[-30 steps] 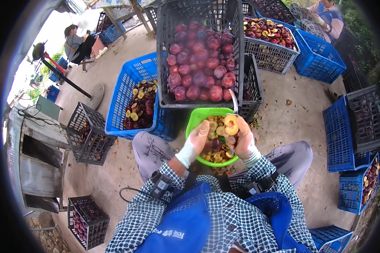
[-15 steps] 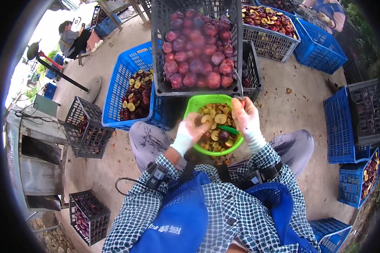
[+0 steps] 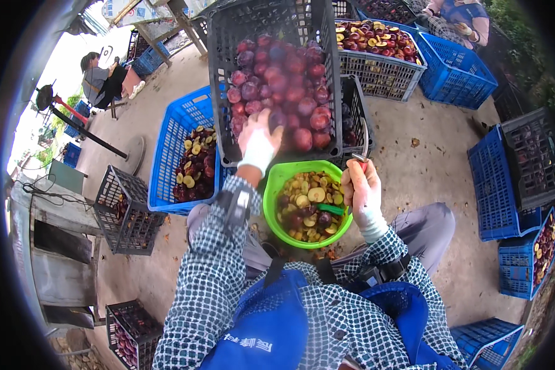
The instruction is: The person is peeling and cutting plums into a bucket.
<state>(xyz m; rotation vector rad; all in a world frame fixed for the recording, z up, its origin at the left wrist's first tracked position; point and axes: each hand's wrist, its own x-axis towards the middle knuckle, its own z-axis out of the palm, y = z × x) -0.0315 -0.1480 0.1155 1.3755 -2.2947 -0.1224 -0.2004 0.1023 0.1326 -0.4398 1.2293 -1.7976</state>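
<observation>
My left hand [image 3: 259, 140], partly wrapped in white, reaches over the near edge of a black crate [image 3: 219, 74] filled with whole red-purple plums [image 3: 282, 92]. Its thumb and fingers are apart over the plums; whether it touches or grips one is hard to make out. Closed around a red-handled knife [image 3: 367, 139] with a thin curved blade, my right hand [image 3: 362, 191] is by the right rim of a bright green bowl [image 3: 271, 220]. Cut plum pieces [image 3: 308, 203] lie in that bowl, along with a green handle-like object [image 3: 331, 209].
Left of the bowl stands a blue crate [image 3: 160, 163] with halved plums. A light-coloured crate [image 3: 382, 71] of cut plums is at the back. Several blue and black crates line both sides. One person [image 3: 105, 80] sits far left, another [image 3: 459, 18] works far right.
My left hand has moved from the bowl up and left into the plum crate. My right hand has shifted slightly down and right, with the knife still in it. The view has shifted slightly.
</observation>
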